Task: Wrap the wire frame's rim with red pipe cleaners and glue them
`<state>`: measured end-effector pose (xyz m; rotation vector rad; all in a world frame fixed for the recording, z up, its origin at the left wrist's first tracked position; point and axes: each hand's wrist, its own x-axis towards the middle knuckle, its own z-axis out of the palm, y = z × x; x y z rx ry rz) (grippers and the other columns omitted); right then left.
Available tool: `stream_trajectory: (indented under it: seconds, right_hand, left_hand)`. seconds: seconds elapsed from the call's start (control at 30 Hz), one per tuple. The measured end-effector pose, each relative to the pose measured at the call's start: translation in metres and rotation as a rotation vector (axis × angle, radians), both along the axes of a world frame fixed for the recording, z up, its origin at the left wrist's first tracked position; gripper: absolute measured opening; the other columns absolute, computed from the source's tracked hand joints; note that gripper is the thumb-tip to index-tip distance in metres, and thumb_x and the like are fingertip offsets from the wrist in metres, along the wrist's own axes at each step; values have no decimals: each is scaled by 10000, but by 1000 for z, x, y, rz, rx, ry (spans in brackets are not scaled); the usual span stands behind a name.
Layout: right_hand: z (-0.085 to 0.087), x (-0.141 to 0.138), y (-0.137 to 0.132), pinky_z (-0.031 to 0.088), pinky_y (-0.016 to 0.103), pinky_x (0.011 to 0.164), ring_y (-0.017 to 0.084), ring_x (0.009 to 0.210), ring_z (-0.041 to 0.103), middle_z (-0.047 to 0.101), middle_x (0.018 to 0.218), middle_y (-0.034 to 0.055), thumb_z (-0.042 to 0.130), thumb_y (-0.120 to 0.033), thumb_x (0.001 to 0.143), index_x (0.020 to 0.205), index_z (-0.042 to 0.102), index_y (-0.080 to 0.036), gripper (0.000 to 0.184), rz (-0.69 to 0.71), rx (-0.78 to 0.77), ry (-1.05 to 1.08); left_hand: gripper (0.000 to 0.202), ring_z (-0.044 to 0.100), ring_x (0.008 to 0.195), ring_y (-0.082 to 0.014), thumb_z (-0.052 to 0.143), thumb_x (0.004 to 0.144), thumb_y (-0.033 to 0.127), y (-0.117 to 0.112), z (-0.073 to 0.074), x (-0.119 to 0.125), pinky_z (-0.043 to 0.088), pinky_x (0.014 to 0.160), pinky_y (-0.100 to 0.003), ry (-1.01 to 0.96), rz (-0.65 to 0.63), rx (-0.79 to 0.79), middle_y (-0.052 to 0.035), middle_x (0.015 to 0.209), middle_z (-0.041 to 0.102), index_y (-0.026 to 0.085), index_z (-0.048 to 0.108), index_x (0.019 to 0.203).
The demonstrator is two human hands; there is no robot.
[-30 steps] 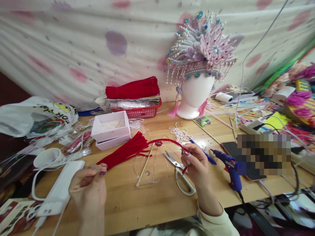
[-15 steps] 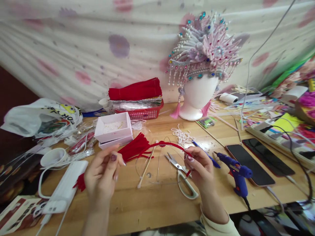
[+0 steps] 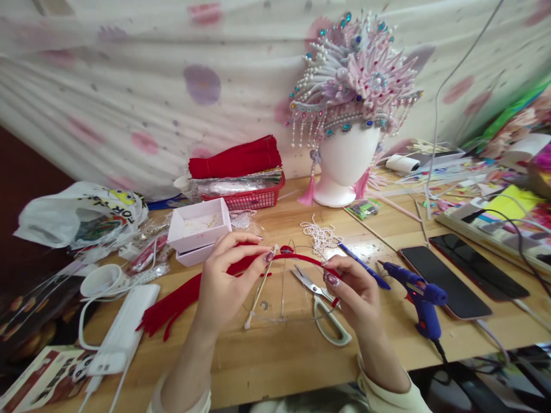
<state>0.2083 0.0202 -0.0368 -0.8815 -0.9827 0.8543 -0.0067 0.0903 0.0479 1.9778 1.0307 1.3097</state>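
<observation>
A fuzzy red chenille stem (image 3: 297,257) arches between my two hands, along the top of a thin wire frame (image 3: 283,292). Thumb and fingertips of my left hand (image 3: 230,275) are closed on its left part. At its right end, my right hand (image 3: 355,287) pinches the stem against the frame, and a short red tail shows below the fingers. Under my left hand lies a bundle of red chenille stems (image 3: 172,304), partly hidden. Scissors (image 3: 322,307) with pale handles lie partly open beneath the frame. A thin stick (image 3: 259,292) shows left of them.
Right of my hands lie a blue glue gun (image 3: 419,295), a blue pen (image 3: 365,267) and two phones (image 3: 445,281). Behind stand a white box of beads (image 3: 200,223), a red basket (image 3: 245,199) and a mannequin head (image 3: 346,166) with a beaded headdress. A white power strip (image 3: 124,321) lies left.
My left hand has moved right, from beside the red bundle to the stem, and now pinches it. The right hand keeps its hold. The view has shifted slightly.
</observation>
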Motion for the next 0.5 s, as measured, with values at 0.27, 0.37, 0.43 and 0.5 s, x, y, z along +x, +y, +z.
stream_trajectory:
  seconds: [0.27,0.37,0.43,0.5]
  right_hand:
    - [2,-2,-1,448,269,586,156,712,557,663,881,40,745,-303,876,977,777,-276,110,-7,10,-31]
    - [3,-2,-1,455,283,573,171,706,563,666,871,51,758,-319,863,965,780,-268,116,-27,7,-33]
    - [3,-1,-1,459,286,572,171,701,562,671,876,51,761,-316,860,967,781,-270,118,-34,5,-32]
    - [2,-1,0,465,285,580,165,692,559,674,876,47,759,-309,861,968,781,-273,115,-34,5,-28]
  left_hand:
    - [117,665,967,-225,687,877,204,-3,0,10,507,890,-395,126,86,106,-41,971,733,239,767,798]
    - [142,655,981,-215,638,916,202,-3,0,10,493,903,-377,127,70,82,-37,973,718,224,704,792]
    - [151,645,978,-201,605,945,217,-2,-1,8,491,893,-346,82,53,41,-33,962,699,218,654,802]
    - [167,636,935,-185,557,984,268,-1,-1,3,491,859,-316,7,59,-24,-23,926,679,222,623,837]
